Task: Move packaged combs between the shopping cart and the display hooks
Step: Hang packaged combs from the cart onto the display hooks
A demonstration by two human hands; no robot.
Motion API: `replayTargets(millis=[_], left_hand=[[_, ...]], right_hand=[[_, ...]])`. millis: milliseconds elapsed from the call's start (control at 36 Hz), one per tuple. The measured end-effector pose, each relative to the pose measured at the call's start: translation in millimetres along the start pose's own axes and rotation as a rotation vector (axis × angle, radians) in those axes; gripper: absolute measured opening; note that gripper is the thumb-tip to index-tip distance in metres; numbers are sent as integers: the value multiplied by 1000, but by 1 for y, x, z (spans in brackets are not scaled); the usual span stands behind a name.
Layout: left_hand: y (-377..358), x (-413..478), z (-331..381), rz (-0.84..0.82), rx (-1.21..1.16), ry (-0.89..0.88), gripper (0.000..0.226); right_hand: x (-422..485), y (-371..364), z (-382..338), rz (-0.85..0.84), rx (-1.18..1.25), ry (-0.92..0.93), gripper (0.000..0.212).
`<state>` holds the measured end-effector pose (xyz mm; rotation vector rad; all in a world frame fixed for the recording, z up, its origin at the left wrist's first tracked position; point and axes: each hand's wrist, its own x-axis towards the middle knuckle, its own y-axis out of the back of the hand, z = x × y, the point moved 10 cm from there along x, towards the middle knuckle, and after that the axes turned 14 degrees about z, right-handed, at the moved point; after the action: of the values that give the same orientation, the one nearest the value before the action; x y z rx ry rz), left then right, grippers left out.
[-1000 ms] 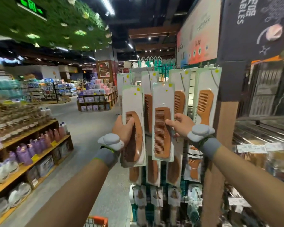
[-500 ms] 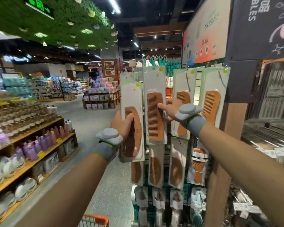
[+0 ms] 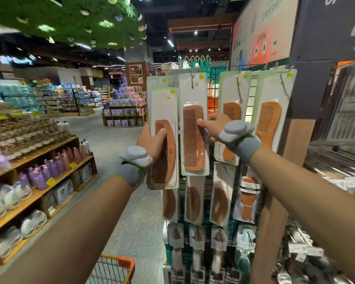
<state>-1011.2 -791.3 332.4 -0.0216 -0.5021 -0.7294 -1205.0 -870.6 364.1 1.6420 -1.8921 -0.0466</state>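
Head camera, entries taken from the fingers outward.

1. Right hand (image 3: 213,128): the thumb lies flat on the front of the straight comb pack (image 3: 194,138) and the other fingers curl behind its right edge, pinching the card.
   - Pack: a long white card with rounded corners and a pale green border, under a glossy clear blister.
   - Contents: a rectangular reddish-brown wooden comb, upright, with fine even teeth.
   - Position: a display hook (image 3: 192,80), a thin metal peg, shows in front of the card's top. Whether the card is threaded on it cannot be told.

2. Left hand (image 3: 152,144): the thumb presses the front of the crescent comb pack (image 3: 165,152). The fingers are hidden behind it, gripping.
   - Contents: a curved, arch-backed wooden comb with a smooth finish.
   - Stack: further card edges show behind it, held together.
   - Position: held up just left of the straight comb pack, off the hooks.

3. Wristbands (image 3: 131,175): grey knit with lime trim, one on each wrist, each carrying a smooth grey pebble-shaped module.

4. Wire grid (image 3: 210,181): black mesh panel behind both packs.
   - Upper right: handled comb packs (image 3: 268,124).
   - Below: a lower row of packs (image 3: 219,206) with oval and straight wooden combs.

5. Wooden post (image 3: 291,152): planed brown timber to the right of the grid.

6. Shopping cart (image 3: 119,261): orange plastic rim over a wire basket, at the bottom edge below the left forearm.

7. Aisle shelving (image 3: 55,177): wooden boards on the left, holding lilac and pink bottles.
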Motion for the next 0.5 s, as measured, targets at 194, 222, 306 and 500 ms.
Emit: replayTargets(millis=[194,222,306,500], left_hand=[[0,-2,-3,-7,32,29,15],[-1,-2,-4,-11,29,31,15],[-4,-5,-8,-38,-2,55,15],[-7,-7,-8,-66,-83,24,6]], right_hand=[[21,0,8,7,114,-90,30],[23,-3,10,-21,94,-101,28],[27,-10,15,-64,60,-122,29],[25,-16,25,-29,-15,-98,33]])
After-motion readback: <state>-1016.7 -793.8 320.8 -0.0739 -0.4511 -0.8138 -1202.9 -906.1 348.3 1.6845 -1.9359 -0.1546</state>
